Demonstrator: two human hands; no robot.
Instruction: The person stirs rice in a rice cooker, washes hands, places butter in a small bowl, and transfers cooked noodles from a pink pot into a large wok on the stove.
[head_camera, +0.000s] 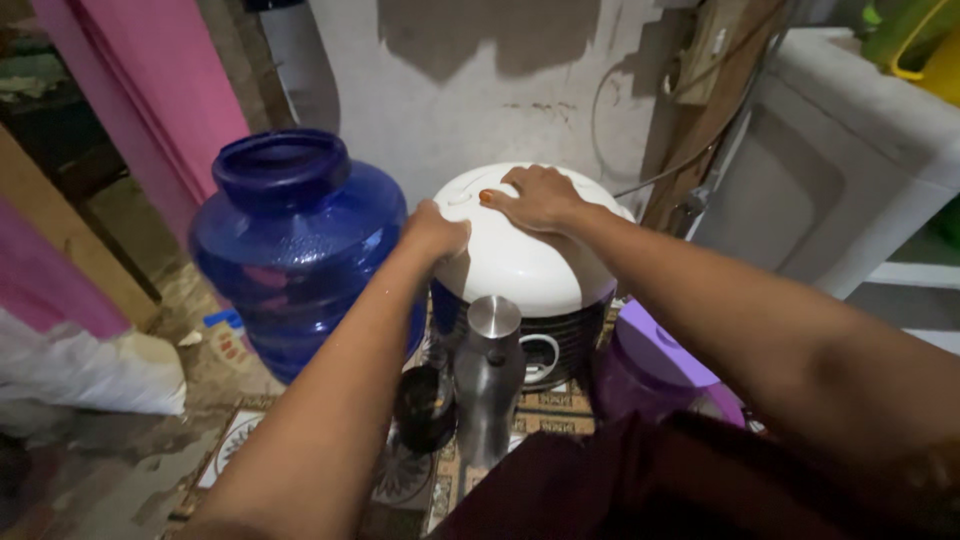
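Nearest, a steel flask (488, 375) and dark cup (425, 405) are standing before the cooker (520, 265). Left hand (435, 232) is gripping the white lid's edge; right hand (535, 197) is lying flat, fingers spread, on top. Blue jug (290, 245) is standing left

White oval label (541, 358) low on cooker's dark front.

Place: home kitchen corner
Signs: white rice cooker (525, 255), blue water jug (295, 245), steel flask (488, 380), purple jug (650, 365)
Backdrop: stained plaster wall (470, 90), pink curtain (150, 90)
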